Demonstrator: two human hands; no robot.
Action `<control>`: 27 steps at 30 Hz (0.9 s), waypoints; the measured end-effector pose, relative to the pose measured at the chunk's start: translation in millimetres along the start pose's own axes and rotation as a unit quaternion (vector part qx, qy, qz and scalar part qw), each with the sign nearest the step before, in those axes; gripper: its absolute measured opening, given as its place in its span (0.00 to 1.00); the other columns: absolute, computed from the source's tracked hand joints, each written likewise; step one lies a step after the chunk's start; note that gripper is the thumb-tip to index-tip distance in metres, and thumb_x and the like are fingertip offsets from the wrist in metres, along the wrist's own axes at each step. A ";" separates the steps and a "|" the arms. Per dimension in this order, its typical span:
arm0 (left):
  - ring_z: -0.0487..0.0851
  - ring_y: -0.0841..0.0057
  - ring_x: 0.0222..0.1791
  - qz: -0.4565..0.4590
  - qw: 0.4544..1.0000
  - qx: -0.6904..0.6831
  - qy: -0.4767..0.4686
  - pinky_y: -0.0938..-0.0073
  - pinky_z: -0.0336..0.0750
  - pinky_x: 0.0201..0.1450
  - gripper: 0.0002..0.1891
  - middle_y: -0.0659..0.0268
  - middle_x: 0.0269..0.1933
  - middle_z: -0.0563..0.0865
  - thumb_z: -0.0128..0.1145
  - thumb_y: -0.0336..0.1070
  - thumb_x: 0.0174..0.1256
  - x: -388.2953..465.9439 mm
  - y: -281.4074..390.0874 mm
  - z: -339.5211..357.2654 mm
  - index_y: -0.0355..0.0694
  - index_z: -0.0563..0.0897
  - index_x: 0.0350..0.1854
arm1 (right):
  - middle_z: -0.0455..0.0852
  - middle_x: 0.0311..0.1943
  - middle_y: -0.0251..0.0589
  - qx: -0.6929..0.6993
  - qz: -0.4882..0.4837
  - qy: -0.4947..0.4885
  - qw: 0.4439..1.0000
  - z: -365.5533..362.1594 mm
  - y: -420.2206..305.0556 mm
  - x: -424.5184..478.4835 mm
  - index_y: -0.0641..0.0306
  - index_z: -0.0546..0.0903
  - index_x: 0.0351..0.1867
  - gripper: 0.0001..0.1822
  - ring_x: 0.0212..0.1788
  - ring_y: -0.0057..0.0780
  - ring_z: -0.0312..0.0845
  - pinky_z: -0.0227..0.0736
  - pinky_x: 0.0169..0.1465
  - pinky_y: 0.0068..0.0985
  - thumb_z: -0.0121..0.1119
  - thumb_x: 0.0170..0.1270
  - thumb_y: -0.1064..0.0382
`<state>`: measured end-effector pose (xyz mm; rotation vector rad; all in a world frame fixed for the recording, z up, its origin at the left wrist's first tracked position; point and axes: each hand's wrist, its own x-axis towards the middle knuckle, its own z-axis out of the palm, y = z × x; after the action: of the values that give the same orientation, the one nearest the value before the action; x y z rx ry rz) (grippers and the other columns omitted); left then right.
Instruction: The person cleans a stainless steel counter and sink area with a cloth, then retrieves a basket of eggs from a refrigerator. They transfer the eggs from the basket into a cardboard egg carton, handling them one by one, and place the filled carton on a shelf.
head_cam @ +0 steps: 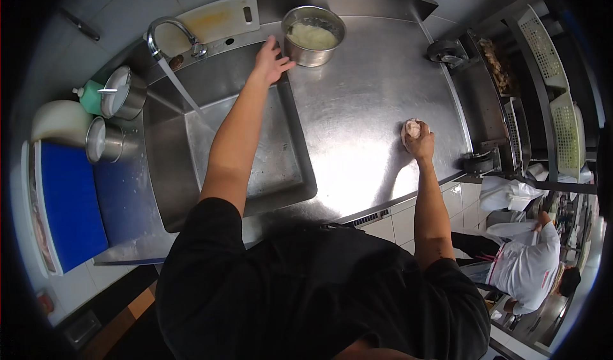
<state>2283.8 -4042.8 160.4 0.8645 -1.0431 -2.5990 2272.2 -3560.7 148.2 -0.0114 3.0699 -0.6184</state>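
Note:
My right hand (pixel 422 144) is closed around a crumpled whitish cloth (pixel 412 128), pressed to the stainless steel counter (pixel 368 91) near its right end. My left hand (pixel 272 65) reaches over the far right corner of the sink (pixel 268 139) with its fingers apart and nothing in them. Just right of those fingers stands a round metal pot (pixel 313 55) containing a pale yellow, mashed-looking food (pixel 311 36). Whether the fingertips touch the pot, I cannot tell. Water runs from the curved chrome faucet (pixel 165 21) into the sink.
A stained white cutting board (pixel 206 20) leans behind the faucet. Left of the sink are metal pots (pixel 103 139), a green jug (pixel 91 96) and a blue board (pixel 72 206). A wheeled rack with plastic baskets (pixel 565 130) borders the right end. A person (pixel 522 269) works beyond it.

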 end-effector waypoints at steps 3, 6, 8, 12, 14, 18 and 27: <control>0.66 0.43 0.68 0.045 0.993 -0.110 -0.003 0.38 0.68 0.66 0.28 0.53 0.74 0.58 0.46 0.42 0.75 -7.4 -0.9 -97.7 0.47 0.57 0.74 | 0.84 0.48 0.54 0.141 -0.042 0.010 0.989 0.6 15.8 4.0 0.61 0.77 0.58 0.28 0.49 0.47 0.83 0.76 0.55 0.33 0.66 0.52 0.62; 0.71 0.51 0.65 0.040 0.968 -0.191 0.161 0.40 0.70 0.64 0.25 0.55 0.71 0.63 0.45 0.41 0.76 -20.6 15.1 -226.2 0.48 0.59 0.72 | 0.86 0.44 0.49 0.259 -0.066 -0.016 0.963 4.6 -45.3 -8.1 0.66 0.77 0.56 0.26 0.47 0.37 0.83 0.76 0.52 0.30 0.62 0.51 0.67; 0.72 0.54 0.64 0.036 0.978 -0.100 0.181 0.42 0.70 0.63 0.23 0.56 0.70 0.64 0.46 0.40 0.75 -39.9 22.7 -251.7 0.48 0.62 0.70 | 0.86 0.46 0.47 0.329 -0.098 -0.122 0.931 10.0 -110.8 -18.9 0.67 0.76 0.57 0.28 0.48 0.35 0.82 0.75 0.54 0.30 0.63 0.50 0.68; 0.69 0.53 0.65 0.014 0.981 0.101 0.163 0.43 0.67 0.64 0.24 0.57 0.68 0.67 0.51 0.44 0.73 -75.1 49.3 -261.5 0.49 0.66 0.69 | 0.85 0.47 0.50 0.318 -0.356 -0.200 0.856 51.2 -272.9 -41.9 0.66 0.77 0.56 0.28 0.50 0.40 0.83 0.75 0.56 0.32 0.66 0.48 0.66; 0.68 0.51 0.66 0.041 0.979 0.172 0.104 0.39 0.62 0.65 0.26 0.58 0.69 0.67 0.52 0.50 0.71 -90.2 53.8 -240.9 0.51 0.67 0.69 | 0.83 0.49 0.55 0.299 -0.461 -0.184 0.815 92.0 -347.6 -54.3 0.62 0.77 0.56 0.29 0.53 0.49 0.80 0.74 0.56 0.37 0.69 0.48 0.63; 0.74 0.53 0.64 0.017 0.998 0.059 0.011 0.38 0.67 0.62 0.29 0.58 0.67 0.71 0.50 0.60 0.71 -153.4 61.7 -148.4 0.49 0.67 0.68 | 0.83 0.50 0.55 0.219 -0.433 -0.287 0.826 156.1 -459.1 -93.2 0.58 0.78 0.57 0.29 0.53 0.50 0.80 0.75 0.55 0.38 0.70 0.51 0.58; 0.85 0.57 0.41 0.250 0.906 -0.218 0.262 0.51 0.85 0.38 0.21 0.48 0.47 0.80 0.61 0.29 0.66 -123.6 44.5 -306.2 0.38 0.64 0.55 | 0.86 0.43 0.43 0.341 -0.184 -0.564 0.729 204.0 -499.6 -174.3 0.63 0.78 0.51 0.13 0.45 0.33 0.85 0.82 0.41 0.38 0.57 0.66 0.67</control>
<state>2563.6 -4198.9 68.9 0.9446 -0.4271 -1.8920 2451.3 -4098.7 154.9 -0.7008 1.5425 -1.1423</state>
